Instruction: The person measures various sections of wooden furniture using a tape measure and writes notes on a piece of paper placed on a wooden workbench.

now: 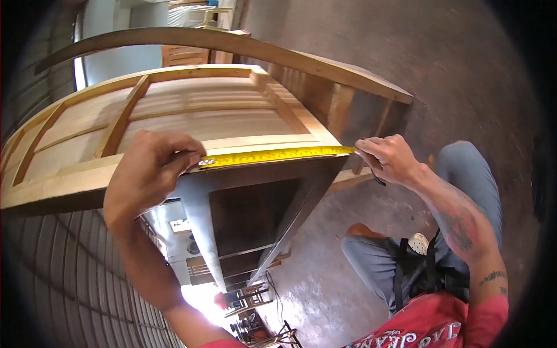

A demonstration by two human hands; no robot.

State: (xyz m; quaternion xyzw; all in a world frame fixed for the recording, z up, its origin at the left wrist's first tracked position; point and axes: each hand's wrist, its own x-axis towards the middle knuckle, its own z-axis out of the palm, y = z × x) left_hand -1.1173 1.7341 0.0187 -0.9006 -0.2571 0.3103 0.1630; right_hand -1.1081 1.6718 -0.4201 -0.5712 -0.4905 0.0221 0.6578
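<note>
A yellow tape measure (278, 155) is stretched along the near edge of a wooden frame (232, 142) backed with thin panels. My left hand (152, 168) pinches the tape's metal-tipped end at the left, resting on the frame's edge. At the frame's right corner, my right hand (390, 158) closes on the other end of the blade; the tape's case is not clearly visible. Below the tape, the frame's dark side (255, 203) runs down and away.
A long curved wooden piece (214, 39) spans behind the frame. Slatted shutters (75, 267) stand at the left. My bent legs (371, 261) are at the lower right on the concrete floor (325, 232). Cables and stools lie at the bottom.
</note>
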